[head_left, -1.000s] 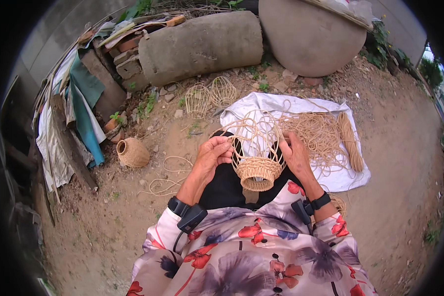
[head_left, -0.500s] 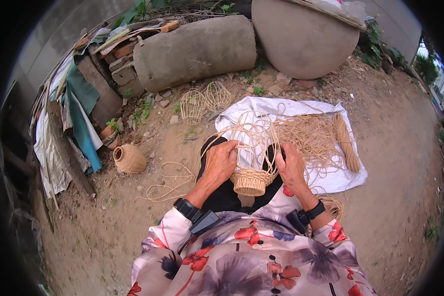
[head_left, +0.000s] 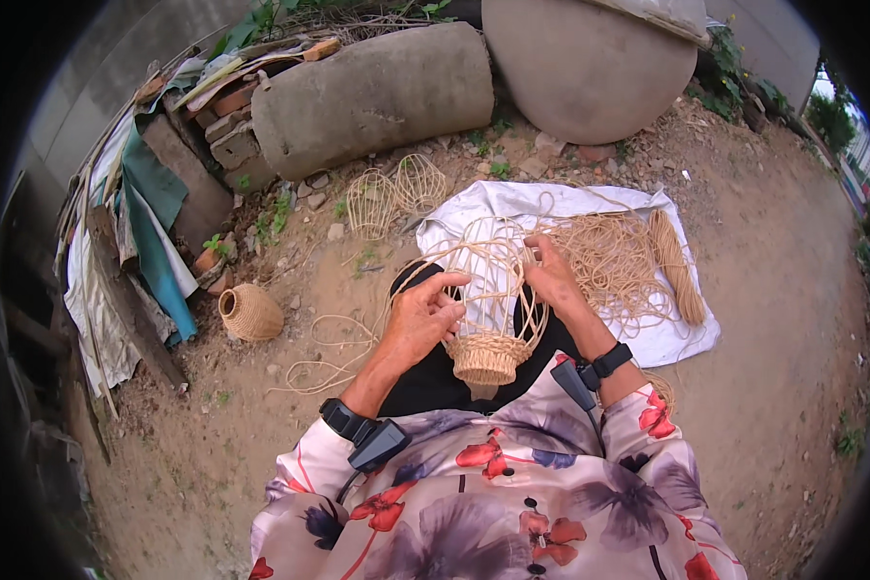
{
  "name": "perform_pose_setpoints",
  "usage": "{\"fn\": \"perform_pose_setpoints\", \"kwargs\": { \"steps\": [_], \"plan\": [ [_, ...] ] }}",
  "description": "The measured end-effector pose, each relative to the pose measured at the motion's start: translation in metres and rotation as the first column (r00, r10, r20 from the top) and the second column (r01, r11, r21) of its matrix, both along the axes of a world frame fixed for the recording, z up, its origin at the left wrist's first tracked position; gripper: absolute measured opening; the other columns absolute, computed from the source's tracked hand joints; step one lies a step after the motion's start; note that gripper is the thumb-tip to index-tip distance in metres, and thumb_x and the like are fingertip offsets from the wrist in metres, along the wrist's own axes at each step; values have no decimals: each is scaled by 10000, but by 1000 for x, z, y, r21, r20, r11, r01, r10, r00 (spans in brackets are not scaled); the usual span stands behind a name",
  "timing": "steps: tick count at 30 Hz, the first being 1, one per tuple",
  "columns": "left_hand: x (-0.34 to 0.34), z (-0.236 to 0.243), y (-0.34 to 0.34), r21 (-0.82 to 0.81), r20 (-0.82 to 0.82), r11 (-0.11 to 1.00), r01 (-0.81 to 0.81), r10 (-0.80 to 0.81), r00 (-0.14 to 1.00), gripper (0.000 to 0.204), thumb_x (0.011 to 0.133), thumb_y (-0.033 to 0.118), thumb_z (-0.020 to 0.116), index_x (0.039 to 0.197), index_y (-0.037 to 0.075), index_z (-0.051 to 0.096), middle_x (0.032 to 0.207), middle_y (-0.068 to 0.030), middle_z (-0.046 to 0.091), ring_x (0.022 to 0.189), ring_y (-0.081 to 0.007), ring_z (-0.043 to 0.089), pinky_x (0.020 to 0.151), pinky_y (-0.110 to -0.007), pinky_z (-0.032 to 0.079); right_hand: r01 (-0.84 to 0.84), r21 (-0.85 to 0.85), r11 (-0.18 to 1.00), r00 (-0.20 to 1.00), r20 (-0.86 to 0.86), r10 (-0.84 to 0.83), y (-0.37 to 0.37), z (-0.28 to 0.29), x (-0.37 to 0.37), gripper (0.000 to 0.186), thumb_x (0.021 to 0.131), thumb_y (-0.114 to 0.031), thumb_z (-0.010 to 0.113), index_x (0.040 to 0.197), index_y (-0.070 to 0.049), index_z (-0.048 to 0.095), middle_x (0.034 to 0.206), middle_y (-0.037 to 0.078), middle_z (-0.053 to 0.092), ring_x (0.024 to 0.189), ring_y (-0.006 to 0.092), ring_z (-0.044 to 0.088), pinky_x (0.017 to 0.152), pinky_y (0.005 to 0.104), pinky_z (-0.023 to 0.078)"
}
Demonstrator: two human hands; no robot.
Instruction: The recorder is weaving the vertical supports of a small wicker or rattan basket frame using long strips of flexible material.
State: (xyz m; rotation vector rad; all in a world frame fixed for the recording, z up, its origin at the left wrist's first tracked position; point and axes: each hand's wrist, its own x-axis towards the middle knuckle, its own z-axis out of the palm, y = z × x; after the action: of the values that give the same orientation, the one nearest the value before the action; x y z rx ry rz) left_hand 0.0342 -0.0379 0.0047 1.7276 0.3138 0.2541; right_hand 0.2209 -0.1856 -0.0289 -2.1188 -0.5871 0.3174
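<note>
Over my lap a half-woven basket [head_left: 486, 360] lies tilted, its braided tan base toward me and its bare ribs [head_left: 493, 302] reaching away. My left hand [head_left: 423, 314] is beside the ribs on the left, thumb and forefinger apart; its other fingers are partly hidden. On the right side, my right hand [head_left: 555, 275] has its fingers bent at the upper ribs, closed on a strand of tan cord; the exact pinch is hard to see. Loose cord [head_left: 333, 333] trails from the basket to the ground on the left.
A white sheet [head_left: 691, 343] beyond my knees bears tangled cord [head_left: 604, 256] and a bundled hank [head_left: 675, 266]. Two bare basket frames [head_left: 370, 205] stand farther off, and a finished small basket [head_left: 251, 311] lies left. A concrete cylinder [head_left: 372, 101] and rubble line the back.
My right hand has moved up and away along the ribs, its fingers lifted. The left hand's thumb and forefinger have spread from their hold on the ribs. The basket stays over my lap.
</note>
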Motion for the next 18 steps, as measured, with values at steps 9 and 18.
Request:
{"fn": "perform_pose_setpoints", "kwargs": {
  "steps": [9,18],
  "plan": [
    [-19,-30,15,757,190,548,-357,339,922,250,695,39,594,943,65,571,675,-77,522,574,-211,538,576,-338,458,-16,72,997,992,-126,25,-7,10,-10,556,764,-222,623,1254,-5,471,1198,229,514,675,243,619,528,345,508],
    [-28,0,8,607,226,769,-200,74,971,221,765,49,694,986,38,685,753,-57,521,641,-158,542,586,-298,458,-33,148,988,981,-184,60,-5,-11,4,566,766,-220,631,1265,2,481,1238,225,494,832,246,626,517,304,539]
  ]
}}
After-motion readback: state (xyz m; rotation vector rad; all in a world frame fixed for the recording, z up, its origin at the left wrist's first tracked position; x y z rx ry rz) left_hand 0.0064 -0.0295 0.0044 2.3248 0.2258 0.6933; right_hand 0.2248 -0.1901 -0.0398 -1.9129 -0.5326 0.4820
